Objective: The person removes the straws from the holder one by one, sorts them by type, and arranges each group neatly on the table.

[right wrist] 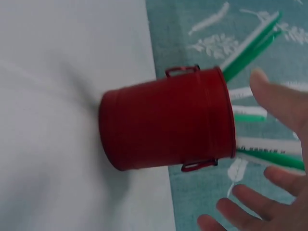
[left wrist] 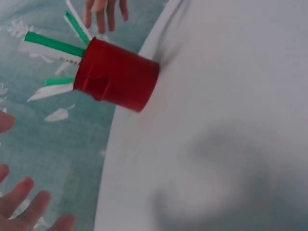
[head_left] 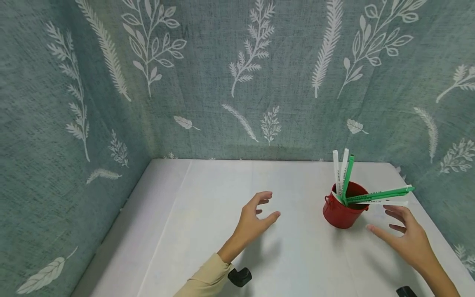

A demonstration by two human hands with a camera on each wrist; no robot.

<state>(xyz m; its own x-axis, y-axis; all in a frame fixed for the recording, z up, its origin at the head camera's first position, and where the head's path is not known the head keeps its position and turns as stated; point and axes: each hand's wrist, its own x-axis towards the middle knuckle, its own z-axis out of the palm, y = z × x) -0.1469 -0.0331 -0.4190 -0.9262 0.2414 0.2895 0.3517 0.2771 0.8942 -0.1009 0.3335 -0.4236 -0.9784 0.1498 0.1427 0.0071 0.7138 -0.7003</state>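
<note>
A small red bucket with side loops stands on the right part of the white table. Several thin green sticks and white sticks, some with small dark printing, fan out of its top. Beside the bucket, on its right, my right hand has thumb and fingers spread apart, holding nothing; in the right wrist view its fingers are near the sticks without gripping them. To the left of the bucket my left hand hovers over the table, fingers loosely bent, with nothing in it.
The white table reaches back to a green cloth wall with white leaf prints, which also runs along the left and right sides. A black wrist device sits below the left wrist, and another near the right one.
</note>
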